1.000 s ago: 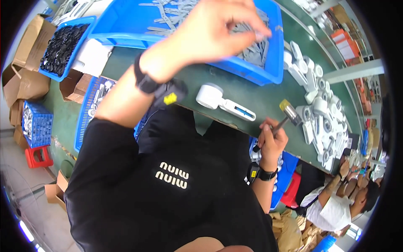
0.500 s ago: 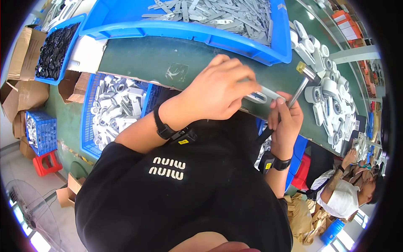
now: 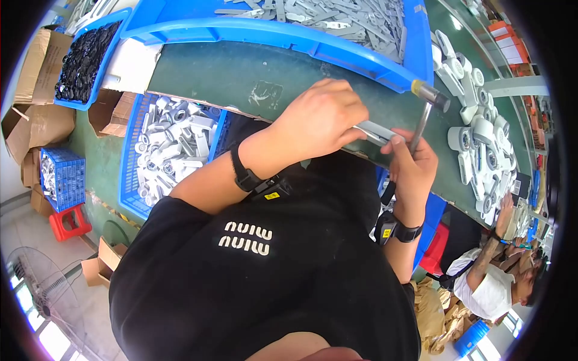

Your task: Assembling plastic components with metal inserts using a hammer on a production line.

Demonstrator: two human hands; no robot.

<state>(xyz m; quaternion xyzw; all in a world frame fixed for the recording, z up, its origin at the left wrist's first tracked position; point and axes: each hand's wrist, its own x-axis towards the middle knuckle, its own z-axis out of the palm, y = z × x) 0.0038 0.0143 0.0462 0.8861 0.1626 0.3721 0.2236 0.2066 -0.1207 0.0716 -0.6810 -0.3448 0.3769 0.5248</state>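
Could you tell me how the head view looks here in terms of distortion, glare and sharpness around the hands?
Head view: strong fisheye, the green table edge bowing, black vignette at the corners; left hand, right hand and small hammer reasonably sharp; daylight blows out the window at lower left; soft, even light, faint shadows.

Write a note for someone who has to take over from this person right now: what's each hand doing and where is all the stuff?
Left hand: closed around a flat grey metal piece, holding it at the near edge of the green bench.
Right hand: gripping a small hammer by its handle, head raised above the piece.
Supplies: more flat metal strips in the blue tray at the back of the bench; grey parts in the blue crate below the bench on the left.
Done: white-and-grey assembled units lie in rows on the right.
Left: the piece in hand is still held, not set among them.
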